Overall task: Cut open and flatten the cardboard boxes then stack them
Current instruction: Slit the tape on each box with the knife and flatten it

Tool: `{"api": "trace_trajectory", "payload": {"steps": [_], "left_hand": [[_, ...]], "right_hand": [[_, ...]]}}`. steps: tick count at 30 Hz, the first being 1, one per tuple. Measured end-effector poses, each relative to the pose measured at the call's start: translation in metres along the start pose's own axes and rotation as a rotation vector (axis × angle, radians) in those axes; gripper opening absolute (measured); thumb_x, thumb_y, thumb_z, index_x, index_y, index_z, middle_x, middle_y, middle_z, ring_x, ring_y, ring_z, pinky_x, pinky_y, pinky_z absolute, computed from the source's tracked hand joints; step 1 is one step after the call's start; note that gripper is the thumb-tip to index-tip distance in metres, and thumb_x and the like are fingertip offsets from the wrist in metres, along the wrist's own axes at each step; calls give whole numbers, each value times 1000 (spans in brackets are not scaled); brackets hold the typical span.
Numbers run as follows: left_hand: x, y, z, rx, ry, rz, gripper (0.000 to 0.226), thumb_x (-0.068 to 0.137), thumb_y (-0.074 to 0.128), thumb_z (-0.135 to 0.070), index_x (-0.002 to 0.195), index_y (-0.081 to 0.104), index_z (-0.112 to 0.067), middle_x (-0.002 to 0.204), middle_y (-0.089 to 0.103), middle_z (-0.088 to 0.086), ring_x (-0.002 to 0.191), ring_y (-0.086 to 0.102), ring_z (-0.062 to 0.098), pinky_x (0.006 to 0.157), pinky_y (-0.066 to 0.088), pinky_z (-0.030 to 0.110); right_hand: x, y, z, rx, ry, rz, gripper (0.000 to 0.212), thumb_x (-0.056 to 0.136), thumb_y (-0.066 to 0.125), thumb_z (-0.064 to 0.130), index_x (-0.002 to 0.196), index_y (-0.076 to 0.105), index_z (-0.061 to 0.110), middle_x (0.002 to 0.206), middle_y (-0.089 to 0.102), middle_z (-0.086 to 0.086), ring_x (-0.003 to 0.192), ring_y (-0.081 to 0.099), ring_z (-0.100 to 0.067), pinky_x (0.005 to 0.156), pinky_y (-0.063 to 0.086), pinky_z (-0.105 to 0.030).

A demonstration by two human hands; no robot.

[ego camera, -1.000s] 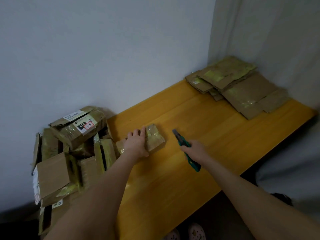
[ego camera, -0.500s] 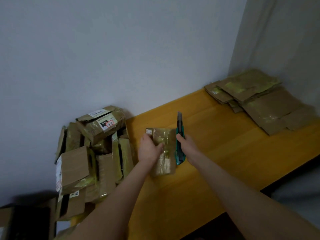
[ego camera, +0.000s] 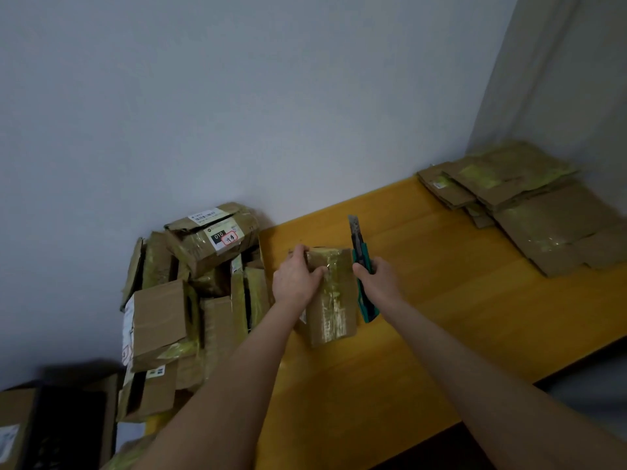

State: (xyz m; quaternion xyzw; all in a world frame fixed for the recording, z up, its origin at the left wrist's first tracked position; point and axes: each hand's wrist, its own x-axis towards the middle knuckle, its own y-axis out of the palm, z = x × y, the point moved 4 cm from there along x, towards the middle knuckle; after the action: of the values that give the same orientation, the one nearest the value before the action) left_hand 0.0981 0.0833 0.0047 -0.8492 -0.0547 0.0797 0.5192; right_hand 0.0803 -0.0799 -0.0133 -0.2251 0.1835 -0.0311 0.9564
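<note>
A small taped cardboard box (ego camera: pixel 334 300) stands on end on the yellow wooden table (ego camera: pixel 441 300). My left hand (ego camera: pixel 297 278) grips its upper left side, thumb across the taped face. My right hand (ego camera: pixel 376 276) holds a green utility knife (ego camera: pixel 361 266) against the box's right edge, blade out and pointing up toward the wall. A stack of flattened boxes (ego camera: pixel 529 205) lies at the table's far right corner.
A heap of whole taped boxes (ego camera: pixel 190 293) is piled left of the table against the wall, the top one bearing a "010" label (ego camera: pixel 224 236). An open dark box (ego camera: pixel 64 422) sits at the lower left. A grey curtain (ego camera: pixel 559 79) hangs at the right.
My left hand has lifted the box from lying flat to standing on end. My right hand brought the knife from the table up beside the box. The view has shifted left.
</note>
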Motion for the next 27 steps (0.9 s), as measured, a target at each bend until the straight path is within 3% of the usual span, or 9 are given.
{"api": "trace_trajectory", "payload": {"steps": [3,7,10,17,21,27], "left_hand": [[2,2,3,-34,-7,20,49,91,60,-42,134,43,-26,121,63,7,109,60,29,87,49,39],[3,4,4,-54,-20,31,47,92,59,-41,134,43,-29,118,65,7,104,63,28,84,53,39],[5,4,6,-70,-42,42,47,92,59,-40,135,43,-30,119,65,6,103,64,27,87,54,41],[7,4,11,-225,-104,40,49,89,65,-37,133,45,-29,120,64,8,95,66,31,77,59,46],[7,4,12,-232,-120,40,49,89,66,-37,132,45,-30,118,64,8,93,67,30,76,59,45],[9,5,15,-215,-123,21,48,88,65,-39,131,46,-30,114,65,8,92,67,32,78,58,45]], "right_hand": [[-15,-8,-2,-218,-117,-8,23,96,50,43,100,53,20,84,58,3,73,60,-17,60,52,-34],[-34,-10,-5,-386,-194,-30,47,94,51,48,136,37,30,92,62,6,69,62,-13,56,55,-31],[-45,-8,-1,-511,-209,9,55,97,46,46,145,25,32,89,62,4,64,59,-15,50,50,-30],[-58,-6,6,-663,-194,163,60,96,45,36,150,21,28,83,59,0,63,55,-16,51,47,-28],[-63,-11,17,-673,-270,101,61,95,48,35,150,23,28,85,61,0,64,58,-17,53,50,-30],[-69,1,30,-1004,-365,56,48,97,46,33,142,29,28,89,65,0,67,58,-21,53,40,-29]]}}
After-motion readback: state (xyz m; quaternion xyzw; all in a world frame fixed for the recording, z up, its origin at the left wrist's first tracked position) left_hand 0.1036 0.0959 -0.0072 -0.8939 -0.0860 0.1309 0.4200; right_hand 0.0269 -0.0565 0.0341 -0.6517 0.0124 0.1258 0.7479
